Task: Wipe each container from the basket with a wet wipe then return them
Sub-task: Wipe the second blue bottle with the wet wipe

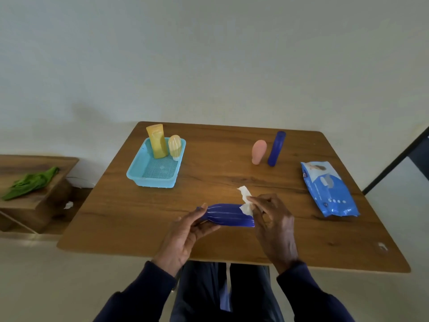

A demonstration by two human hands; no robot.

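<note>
Blue bottle [228,216] lies crosswise, left hand [183,238] holding it, right hand [274,221] pinching wipe [246,201].

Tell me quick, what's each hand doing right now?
Left hand: holding one end of the dark blue ribbed plastic bottle.
Right hand: pinching a crumpled white wet wipe against the bottle's other end.

Plain pale wall [209,54] fills the upper half of the frame, evenly lit, with a faint shadow left of centre. Brown wood-grain table [220,159] with rounded corners, centre. Low wooden shelf [46,160] at the left edge, green cloth [30,182] lying on it. Pale floor [34,287] lower left. Dark slanted frame [394,164] at the right edge.
</note>
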